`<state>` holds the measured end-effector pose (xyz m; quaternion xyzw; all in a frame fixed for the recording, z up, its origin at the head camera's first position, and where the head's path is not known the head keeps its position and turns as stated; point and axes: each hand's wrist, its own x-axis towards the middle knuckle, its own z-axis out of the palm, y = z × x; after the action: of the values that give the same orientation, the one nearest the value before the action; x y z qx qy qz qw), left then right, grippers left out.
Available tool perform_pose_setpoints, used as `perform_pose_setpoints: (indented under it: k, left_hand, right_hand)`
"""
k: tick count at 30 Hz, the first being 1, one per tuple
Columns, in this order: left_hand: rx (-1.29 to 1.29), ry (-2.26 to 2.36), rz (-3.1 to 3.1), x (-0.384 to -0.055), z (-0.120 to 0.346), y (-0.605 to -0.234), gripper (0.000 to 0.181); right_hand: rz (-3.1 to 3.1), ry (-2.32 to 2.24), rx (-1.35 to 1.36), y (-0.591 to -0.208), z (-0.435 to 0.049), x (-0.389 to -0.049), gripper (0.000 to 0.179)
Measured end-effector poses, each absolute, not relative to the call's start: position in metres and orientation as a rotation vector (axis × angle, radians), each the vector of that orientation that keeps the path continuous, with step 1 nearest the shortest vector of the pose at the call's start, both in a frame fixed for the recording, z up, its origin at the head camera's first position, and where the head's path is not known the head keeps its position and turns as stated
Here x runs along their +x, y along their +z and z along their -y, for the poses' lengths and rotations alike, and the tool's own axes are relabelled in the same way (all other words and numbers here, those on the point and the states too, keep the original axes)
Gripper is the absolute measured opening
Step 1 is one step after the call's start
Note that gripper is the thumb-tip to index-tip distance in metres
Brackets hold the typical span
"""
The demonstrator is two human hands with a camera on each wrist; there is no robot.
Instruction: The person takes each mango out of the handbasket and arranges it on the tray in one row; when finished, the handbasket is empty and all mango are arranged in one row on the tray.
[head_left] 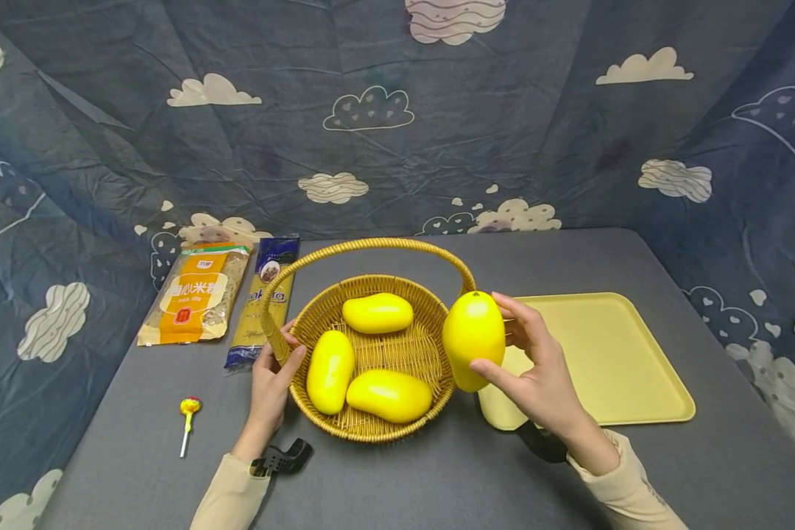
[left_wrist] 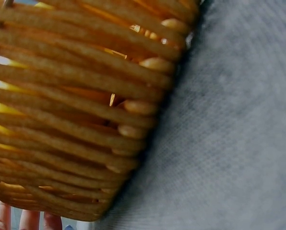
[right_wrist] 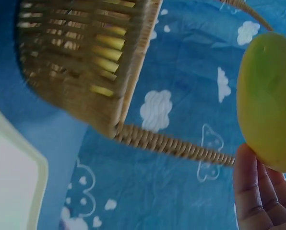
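My right hand (head_left: pixel 548 377) holds a yellow mango (head_left: pixel 475 337) upright between thumb and fingers, above the right rim of the wicker basket (head_left: pixel 407 353). In the right wrist view, that mango (right_wrist: pixel 268 103) shows a greenish end, and the fingers (right_wrist: pixel 251 191) touch its side. Three more mangoes lie inside the basket: one at the back (head_left: pixel 377 313), one at the left (head_left: pixel 331 372) and one at the front (head_left: pixel 389 396). My left hand (head_left: pixel 269 390) grips the basket's left side by the foot of its arched handle (head_left: pixel 371 244). Its fingertips (left_wrist: pixel 30 219) show past the weave in the left wrist view.
A pale yellow tray (head_left: pixel 626 368) lies to the right, partly behind the right hand. On the left are an orange rice-noodle packet (head_left: pixel 195 294), a blue and yellow pasta packet (head_left: pixel 255 316) and a lollipop (head_left: pixel 188 423). A cloud-patterned cloth (head_left: pixel 371 162) hangs behind the grey table.
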<state>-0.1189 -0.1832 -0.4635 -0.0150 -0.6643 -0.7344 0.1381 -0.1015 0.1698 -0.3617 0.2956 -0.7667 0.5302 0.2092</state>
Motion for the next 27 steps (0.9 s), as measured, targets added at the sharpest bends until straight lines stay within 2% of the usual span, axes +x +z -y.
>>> perform_pose_setpoints:
  k: [8,14,27]
  left_hand:
    - [-0.045,-2.127,1.920,-0.119,0.184,-0.464,0.026]
    - [-0.049,-2.129,1.918,-0.119,0.184,-0.463,0.026]
    - [-0.049,-2.121,1.928,-0.119,0.184,-0.464,0.026]
  right_hand:
    - [2.170,1.513,0.658,-0.365,-0.192,-0.105,0.086]
    - [2.177,1.605,0.484,-0.373,-0.207,-0.113,0.081]
    - [2.428,1.410,0.174,-0.400,-0.234,-0.132,0.075]
